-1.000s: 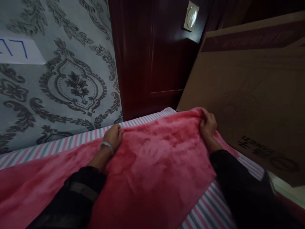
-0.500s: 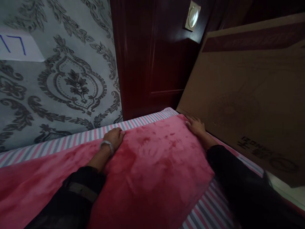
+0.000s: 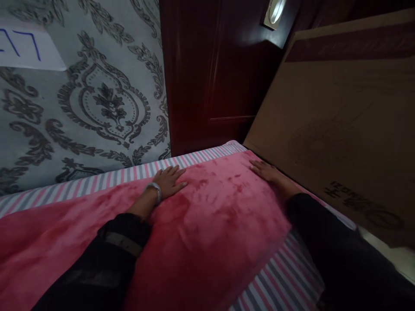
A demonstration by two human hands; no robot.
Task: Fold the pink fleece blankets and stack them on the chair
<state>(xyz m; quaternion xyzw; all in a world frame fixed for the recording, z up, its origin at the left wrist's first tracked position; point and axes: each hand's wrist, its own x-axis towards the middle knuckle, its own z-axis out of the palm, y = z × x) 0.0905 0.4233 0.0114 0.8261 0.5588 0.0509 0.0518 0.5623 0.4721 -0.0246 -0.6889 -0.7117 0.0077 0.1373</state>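
A plush pink-red blanket (image 3: pixel 214 216) lies spread over a striped sheet (image 3: pixel 279 276) of pink, grey and white. My left hand (image 3: pixel 167 180), with a bracelet at the wrist, rests flat on the blanket near its far edge, fingers spread. Over at the blanket's far right corner, my right hand (image 3: pixel 264 170) lies palm down with its fingers stretched out. Neither hand grips the cloth. Dark marks in the pile show across the blanket between the hands.
A large cardboard box (image 3: pixel 337 112) leans along the right side, close to my right hand. Behind the bed stand a dark red door (image 3: pixel 207 77) with a metal fitting (image 3: pixel 275 13) and a patterned grey wall (image 3: pixel 113 103). A white paper (image 3: pixel 29 47) with blue writing is on the wall.
My left hand has shifted right onto the blanket and its fingers have spread. My right hand has moved slightly inward from the blanket's edge. The view has tilted a little.
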